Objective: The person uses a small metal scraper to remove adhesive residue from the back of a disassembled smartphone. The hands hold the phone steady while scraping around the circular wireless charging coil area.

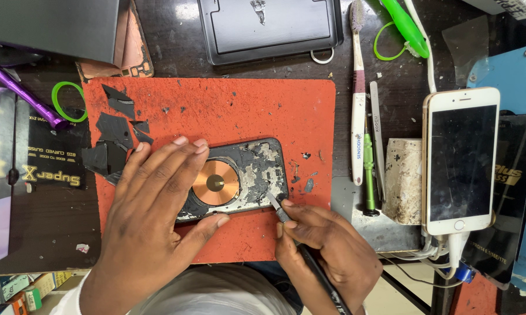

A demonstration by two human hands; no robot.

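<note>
Several black glass shards lie at the left of the orange work mat. Just right of them, the left hand presses flat, fingers spread, on an opened phone back with a copper charging coil at mid-mat. At its near right edge, the right hand pinches a thin scraping tool, tip touching the phone. Farther right lie a toothbrush and a gold-and-white smartphone.

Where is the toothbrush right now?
The toothbrush lies in the upper right of the head view on the dark table, just right of the orange mat, beside the metal tweezers and left of the white phone.
</note>
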